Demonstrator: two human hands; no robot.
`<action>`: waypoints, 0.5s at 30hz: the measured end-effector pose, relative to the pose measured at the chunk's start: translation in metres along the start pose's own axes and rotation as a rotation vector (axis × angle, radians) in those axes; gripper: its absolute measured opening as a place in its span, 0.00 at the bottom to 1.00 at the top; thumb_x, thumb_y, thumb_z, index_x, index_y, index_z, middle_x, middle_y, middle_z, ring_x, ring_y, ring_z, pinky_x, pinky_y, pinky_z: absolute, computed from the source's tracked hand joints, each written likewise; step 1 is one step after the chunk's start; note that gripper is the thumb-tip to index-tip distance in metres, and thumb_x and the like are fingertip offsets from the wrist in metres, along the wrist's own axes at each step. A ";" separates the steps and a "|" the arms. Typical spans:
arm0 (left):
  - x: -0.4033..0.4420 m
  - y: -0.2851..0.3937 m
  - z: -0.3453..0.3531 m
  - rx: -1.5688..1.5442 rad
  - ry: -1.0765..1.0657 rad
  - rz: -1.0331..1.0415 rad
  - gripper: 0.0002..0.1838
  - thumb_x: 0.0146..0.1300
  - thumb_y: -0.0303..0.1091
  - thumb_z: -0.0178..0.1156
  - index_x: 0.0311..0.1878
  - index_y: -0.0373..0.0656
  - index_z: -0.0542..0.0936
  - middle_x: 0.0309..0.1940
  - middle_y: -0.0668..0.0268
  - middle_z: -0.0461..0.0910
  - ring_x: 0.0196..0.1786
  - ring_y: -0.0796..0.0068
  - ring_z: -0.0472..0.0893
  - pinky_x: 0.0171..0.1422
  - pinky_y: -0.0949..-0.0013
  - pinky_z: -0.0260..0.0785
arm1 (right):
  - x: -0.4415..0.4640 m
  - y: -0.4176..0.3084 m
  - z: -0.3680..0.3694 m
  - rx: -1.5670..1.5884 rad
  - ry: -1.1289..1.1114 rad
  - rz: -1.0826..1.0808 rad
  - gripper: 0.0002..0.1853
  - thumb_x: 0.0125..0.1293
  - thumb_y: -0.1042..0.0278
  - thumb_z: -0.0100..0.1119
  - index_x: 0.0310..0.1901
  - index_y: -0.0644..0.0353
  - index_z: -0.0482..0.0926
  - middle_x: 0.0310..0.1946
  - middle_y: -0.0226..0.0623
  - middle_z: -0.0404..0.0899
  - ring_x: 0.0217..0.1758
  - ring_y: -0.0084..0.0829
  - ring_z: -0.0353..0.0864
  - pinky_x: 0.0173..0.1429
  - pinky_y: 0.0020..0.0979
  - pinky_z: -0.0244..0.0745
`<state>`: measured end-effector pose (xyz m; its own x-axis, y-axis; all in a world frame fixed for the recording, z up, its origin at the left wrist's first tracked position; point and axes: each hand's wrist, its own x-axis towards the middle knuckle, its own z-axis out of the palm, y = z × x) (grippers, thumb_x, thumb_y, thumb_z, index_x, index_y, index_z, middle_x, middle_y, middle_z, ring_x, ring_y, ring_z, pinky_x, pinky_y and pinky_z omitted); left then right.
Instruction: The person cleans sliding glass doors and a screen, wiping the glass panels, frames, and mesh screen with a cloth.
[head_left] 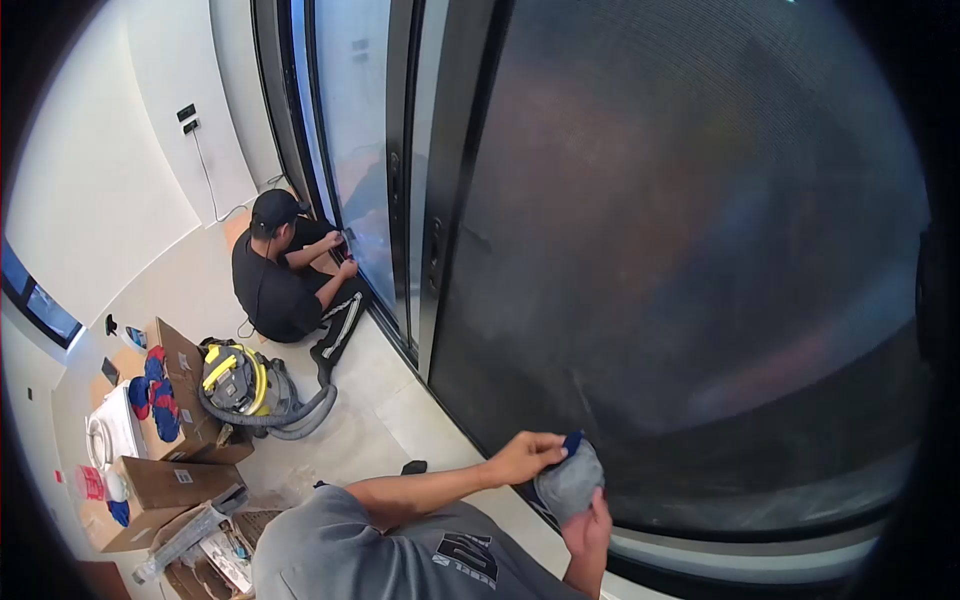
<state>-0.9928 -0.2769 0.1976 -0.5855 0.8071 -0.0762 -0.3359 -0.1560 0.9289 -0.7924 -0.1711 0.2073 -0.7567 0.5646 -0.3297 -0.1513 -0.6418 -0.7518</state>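
Observation:
A grey cloth (569, 482) with a dark blue piece (572, 442) at its top edge is held up in front of the lower part of a large dark mesh screen door (680, 250). My left hand (527, 458) pinches the cloth's upper left edge by the blue piece. On its lower right side my right hand (590, 525) grips the same cloth, fingers bent against it. Both hands are close to the door's bottom frame.
Another person (285, 265) in black sits on the floor by the glass door (350, 130). Behind them are a yellow and grey vacuum cleaner (240, 380) with its hose, cardboard boxes (185, 375) with red and blue cloths (155, 395), and an open box of parts (215, 550).

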 end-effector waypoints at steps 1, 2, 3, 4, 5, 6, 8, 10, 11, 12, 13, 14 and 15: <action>0.004 0.019 -0.012 0.040 0.061 0.127 0.14 0.73 0.28 0.63 0.59 0.34 0.83 0.44 0.69 0.86 0.41 0.81 0.82 0.51 0.75 0.76 | -0.006 -0.012 0.012 -0.024 0.013 -0.045 0.30 0.79 0.50 0.54 0.73 0.59 0.68 0.71 0.41 0.75 0.73 0.44 0.73 0.78 0.49 0.65; 0.014 0.049 -0.034 0.125 0.218 0.233 0.13 0.72 0.28 0.64 0.57 0.34 0.84 0.44 0.67 0.85 0.40 0.81 0.82 0.50 0.74 0.76 | -0.017 -0.030 0.018 -0.019 0.042 -0.092 0.29 0.77 0.53 0.56 0.73 0.60 0.69 0.70 0.42 0.75 0.72 0.44 0.75 0.78 0.50 0.66; 0.027 0.084 -0.063 0.213 0.370 0.339 0.12 0.71 0.28 0.65 0.55 0.34 0.84 0.43 0.66 0.85 0.39 0.80 0.82 0.48 0.74 0.76 | -0.026 -0.044 0.010 -0.056 0.082 -0.197 0.29 0.77 0.52 0.55 0.71 0.61 0.71 0.69 0.43 0.76 0.71 0.45 0.75 0.76 0.51 0.68; 0.038 0.116 -0.090 0.307 0.557 0.434 0.10 0.71 0.29 0.66 0.51 0.34 0.84 0.46 0.63 0.84 0.42 0.79 0.82 0.47 0.73 0.76 | -0.040 -0.076 0.043 -0.150 -0.042 -0.293 0.29 0.76 0.51 0.54 0.70 0.62 0.72 0.67 0.44 0.77 0.70 0.46 0.77 0.75 0.51 0.69; 0.056 0.128 -0.126 0.360 0.717 0.603 0.08 0.71 0.28 0.65 0.49 0.34 0.83 0.48 0.62 0.83 0.44 0.79 0.82 0.47 0.73 0.76 | -0.046 -0.094 0.046 -0.175 -0.115 -0.414 0.30 0.76 0.47 0.52 0.70 0.63 0.72 0.66 0.45 0.78 0.69 0.46 0.77 0.75 0.50 0.69; 0.070 0.143 -0.156 0.257 0.826 0.643 0.09 0.71 0.28 0.65 0.49 0.34 0.83 0.49 0.61 0.83 0.46 0.75 0.82 0.51 0.70 0.75 | -0.057 -0.112 0.052 -0.085 -0.056 -0.478 0.24 0.70 0.58 0.59 0.63 0.63 0.77 0.65 0.50 0.77 0.68 0.50 0.78 0.74 0.55 0.68; 0.094 0.155 -0.214 0.443 1.048 0.724 0.14 0.70 0.31 0.65 0.54 0.35 0.82 0.50 0.58 0.82 0.54 0.65 0.81 0.63 0.65 0.71 | -0.082 -0.141 0.027 -0.289 0.368 -0.674 0.35 0.77 0.44 0.50 0.66 0.73 0.73 0.65 0.55 0.77 0.68 0.53 0.75 0.72 0.55 0.70; 0.097 0.174 -0.225 0.553 1.072 0.684 0.21 0.70 0.35 0.66 0.62 0.33 0.80 0.57 0.51 0.82 0.61 0.59 0.81 0.68 0.62 0.70 | -0.086 -0.172 0.011 -0.275 0.539 -0.915 0.33 0.78 0.45 0.50 0.65 0.72 0.73 0.62 0.57 0.78 0.66 0.55 0.77 0.70 0.56 0.73; 0.107 0.173 -0.234 0.567 1.052 0.716 0.24 0.70 0.36 0.66 0.64 0.32 0.80 0.60 0.49 0.82 0.63 0.56 0.81 0.70 0.61 0.69 | -0.085 -0.188 0.014 -0.260 0.570 -1.038 0.33 0.78 0.45 0.50 0.64 0.74 0.73 0.61 0.57 0.78 0.63 0.55 0.79 0.67 0.57 0.76; 0.111 0.175 -0.235 0.596 1.012 0.667 0.27 0.70 0.38 0.66 0.67 0.31 0.78 0.64 0.46 0.80 0.67 0.52 0.79 0.73 0.59 0.68 | -0.080 -0.198 0.007 -0.283 0.569 -1.231 0.32 0.78 0.46 0.51 0.65 0.72 0.73 0.62 0.58 0.77 0.62 0.55 0.80 0.64 0.60 0.78; 0.117 0.172 -0.239 0.643 0.984 0.673 0.28 0.70 0.39 0.66 0.67 0.31 0.78 0.64 0.45 0.80 0.67 0.52 0.79 0.74 0.58 0.67 | -0.079 -0.209 0.015 -0.391 0.630 -1.390 0.29 0.78 0.48 0.52 0.68 0.64 0.74 0.65 0.58 0.75 0.64 0.55 0.79 0.62 0.61 0.79; 0.125 0.168 -0.243 0.610 0.940 0.655 0.29 0.70 0.40 0.66 0.67 0.31 0.77 0.64 0.46 0.80 0.67 0.53 0.79 0.74 0.59 0.67 | -0.083 -0.221 0.010 -0.693 0.857 -1.479 0.27 0.79 0.48 0.51 0.68 0.60 0.74 0.65 0.58 0.75 0.64 0.55 0.79 0.63 0.60 0.78; 0.127 0.168 -0.241 0.581 0.890 0.628 0.29 0.70 0.41 0.67 0.68 0.31 0.77 0.64 0.47 0.80 0.68 0.55 0.79 0.74 0.59 0.66 | -0.085 -0.230 0.001 -1.012 1.096 -1.523 0.26 0.79 0.49 0.51 0.69 0.57 0.74 0.65 0.58 0.75 0.64 0.55 0.78 0.64 0.59 0.77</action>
<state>-1.3014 -0.3382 0.2563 -0.9016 -0.0202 0.4320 0.4291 0.0831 0.8994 -0.6939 -0.0722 0.4091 0.2364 0.4787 0.8456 0.4580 0.7126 -0.5315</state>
